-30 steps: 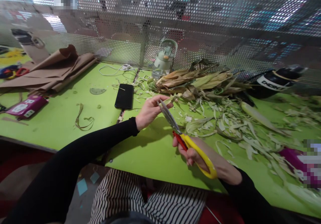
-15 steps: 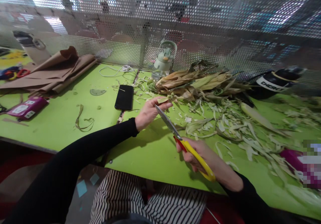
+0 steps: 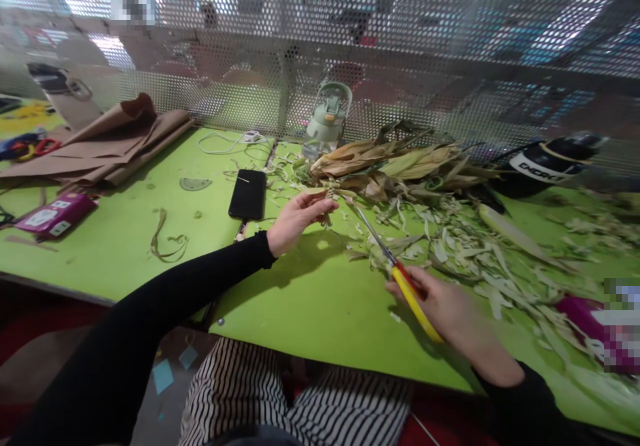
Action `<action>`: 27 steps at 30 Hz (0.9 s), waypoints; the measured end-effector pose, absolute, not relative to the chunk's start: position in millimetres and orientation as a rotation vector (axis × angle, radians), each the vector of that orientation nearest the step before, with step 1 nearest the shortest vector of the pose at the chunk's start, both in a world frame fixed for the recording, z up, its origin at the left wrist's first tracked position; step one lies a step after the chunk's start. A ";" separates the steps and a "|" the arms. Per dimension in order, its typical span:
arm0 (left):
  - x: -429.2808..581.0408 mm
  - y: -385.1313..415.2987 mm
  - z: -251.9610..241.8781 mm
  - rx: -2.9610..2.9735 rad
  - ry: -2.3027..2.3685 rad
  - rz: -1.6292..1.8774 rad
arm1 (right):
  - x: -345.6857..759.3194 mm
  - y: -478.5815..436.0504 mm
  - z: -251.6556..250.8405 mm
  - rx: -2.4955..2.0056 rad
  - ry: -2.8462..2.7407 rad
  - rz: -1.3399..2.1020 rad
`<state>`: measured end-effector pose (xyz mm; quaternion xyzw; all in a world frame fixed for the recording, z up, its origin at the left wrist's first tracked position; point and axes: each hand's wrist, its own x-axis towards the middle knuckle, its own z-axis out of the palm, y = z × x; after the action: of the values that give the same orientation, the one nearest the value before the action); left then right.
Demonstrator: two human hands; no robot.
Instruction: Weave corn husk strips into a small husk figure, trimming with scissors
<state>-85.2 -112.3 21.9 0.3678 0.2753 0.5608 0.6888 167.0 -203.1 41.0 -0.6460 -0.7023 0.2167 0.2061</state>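
My left hand [image 3: 299, 219] pinches a small braided piece of corn husk [image 3: 329, 196] above the green table [image 3: 300, 306]. To its right, my right hand [image 3: 440, 306] is closed on the yellow and red handles of the scissors [image 3: 395, 259]. Their blades point up and left, and the tips are a little to the right of the husk piece, apart from it. Behind both hands lies a pile of dry corn husks [image 3: 400, 163]. Cut husk scraps [image 3: 460, 246] are scattered on the table to the right.
A black phone [image 3: 248, 194] lies left of my left hand. Further left are brown paper [image 3: 110, 143] and a purple packet [image 3: 57, 216]. A green bottle [image 3: 325, 123] and a black bottle [image 3: 545, 163] stand at the back, before a perforated metal screen [image 3: 225, 53].
My right hand has moved right with the scissors, away from my left hand. The husk piece has turned in my left fingers, and a few scraps now lie below the scissors.
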 end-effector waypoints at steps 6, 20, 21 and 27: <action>-86.8 -113.5 20.1 0.844 0.652 1.229 | 181.1 -188.9 39.1 -2.109 -2.016 0.330; -82.0 -123.7 25.7 0.698 0.677 1.196 | 182.4 -178.9 40.1 -1.667 -2.086 -0.138; -79.8 -127.1 26.6 0.696 0.679 1.177 | 172.2 -178.5 43.1 -1.628 -2.089 0.047; -69.4 -138.1 25.4 0.750 0.648 1.075 | 116.0 -165.1 48.4 -1.404 -1.845 0.703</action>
<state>-69.4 -138.1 25.4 0.3426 0.2959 0.4910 0.7443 116.0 -165.1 48.4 -0.5424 -0.7128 0.2716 0.3520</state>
